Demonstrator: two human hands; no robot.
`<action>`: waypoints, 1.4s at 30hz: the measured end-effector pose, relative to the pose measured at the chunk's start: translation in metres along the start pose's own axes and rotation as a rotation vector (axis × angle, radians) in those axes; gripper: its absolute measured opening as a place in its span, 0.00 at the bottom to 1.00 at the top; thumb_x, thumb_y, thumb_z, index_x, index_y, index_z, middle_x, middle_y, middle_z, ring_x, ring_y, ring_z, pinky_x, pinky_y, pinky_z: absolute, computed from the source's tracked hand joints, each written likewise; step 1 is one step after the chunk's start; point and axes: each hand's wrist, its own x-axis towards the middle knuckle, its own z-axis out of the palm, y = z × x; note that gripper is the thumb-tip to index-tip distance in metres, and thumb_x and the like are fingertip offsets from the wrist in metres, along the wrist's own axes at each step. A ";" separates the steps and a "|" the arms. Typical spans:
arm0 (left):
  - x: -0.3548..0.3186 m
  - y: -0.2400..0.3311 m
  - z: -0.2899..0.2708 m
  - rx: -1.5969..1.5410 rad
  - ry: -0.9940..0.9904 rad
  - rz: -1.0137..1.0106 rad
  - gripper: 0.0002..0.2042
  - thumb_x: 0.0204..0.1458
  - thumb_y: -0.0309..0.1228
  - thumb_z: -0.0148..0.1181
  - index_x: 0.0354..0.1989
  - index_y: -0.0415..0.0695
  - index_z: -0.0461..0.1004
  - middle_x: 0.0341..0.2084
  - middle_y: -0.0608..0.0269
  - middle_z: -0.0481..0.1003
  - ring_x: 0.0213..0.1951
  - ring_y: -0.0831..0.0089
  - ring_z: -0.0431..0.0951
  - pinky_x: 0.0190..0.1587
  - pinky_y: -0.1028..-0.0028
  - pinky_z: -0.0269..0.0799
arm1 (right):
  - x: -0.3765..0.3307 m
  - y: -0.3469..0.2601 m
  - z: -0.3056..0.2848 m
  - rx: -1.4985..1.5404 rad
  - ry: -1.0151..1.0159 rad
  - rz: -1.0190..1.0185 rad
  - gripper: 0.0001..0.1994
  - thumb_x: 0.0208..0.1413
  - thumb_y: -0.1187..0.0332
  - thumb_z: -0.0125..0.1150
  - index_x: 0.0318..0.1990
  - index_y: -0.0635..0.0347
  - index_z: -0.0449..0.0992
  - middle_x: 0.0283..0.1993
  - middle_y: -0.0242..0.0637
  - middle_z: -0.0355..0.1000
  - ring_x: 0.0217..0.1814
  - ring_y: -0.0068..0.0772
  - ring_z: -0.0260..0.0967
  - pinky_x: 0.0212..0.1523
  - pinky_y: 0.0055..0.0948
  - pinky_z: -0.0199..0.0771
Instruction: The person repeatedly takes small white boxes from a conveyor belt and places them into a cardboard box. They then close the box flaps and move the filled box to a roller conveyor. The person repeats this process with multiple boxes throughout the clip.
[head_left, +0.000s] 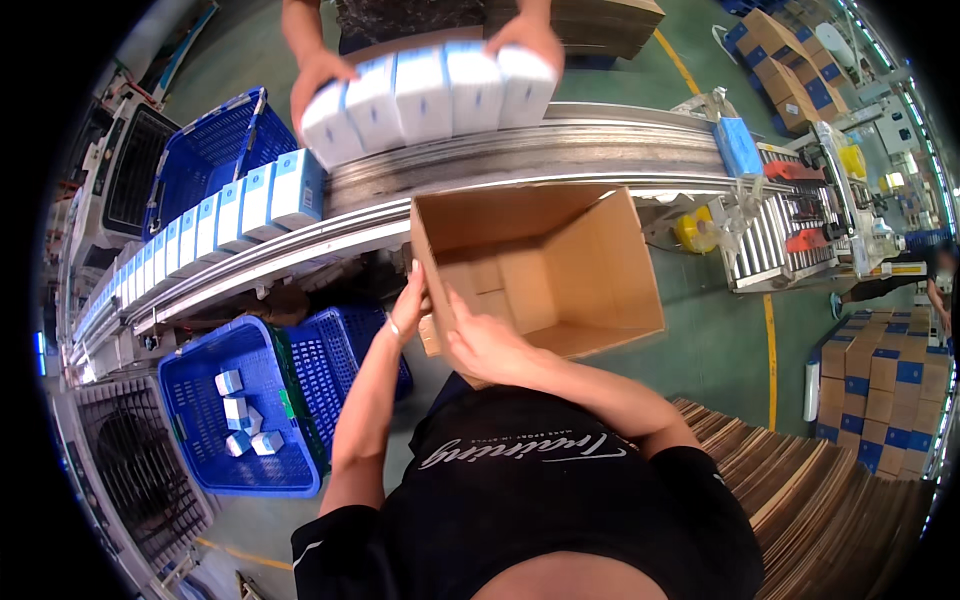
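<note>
An open cardboard box [600, 255] is tilted in front of me at the conveyor's near edge, its inside bare. My left hand [408, 300] holds the left wall from outside, fingers pointing up along it. Close beside it, my right hand [485, 345] grips the box's near left edge, with one finger stretched along the cardboard. Part of each hand's fingers is hidden by the cardboard. Across the conveyor, another person's two hands [320, 80] squeeze a row of several white and light-blue cartons [425, 95] from both ends.
More cartons [230, 215] line the conveyor [610, 150] at left. A blue crate [240, 480] at lower left holds several small cartons; another blue crate [205, 150] stands beyond the conveyor. Flattened cardboard [790, 480] is stacked at my right. Rollers [770, 240] and a light-blue carton [737, 147] are further right.
</note>
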 end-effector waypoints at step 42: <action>0.061 -0.066 0.048 0.709 0.549 0.183 0.28 0.54 0.38 0.49 0.62 0.45 0.49 0.37 0.40 0.73 0.41 0.45 0.73 0.44 0.56 0.68 | 0.038 0.327 -0.090 -0.212 0.820 0.232 0.18 0.48 0.75 0.56 0.48 0.67 0.64 0.40 0.57 0.71 0.43 0.58 0.68 0.44 0.45 0.67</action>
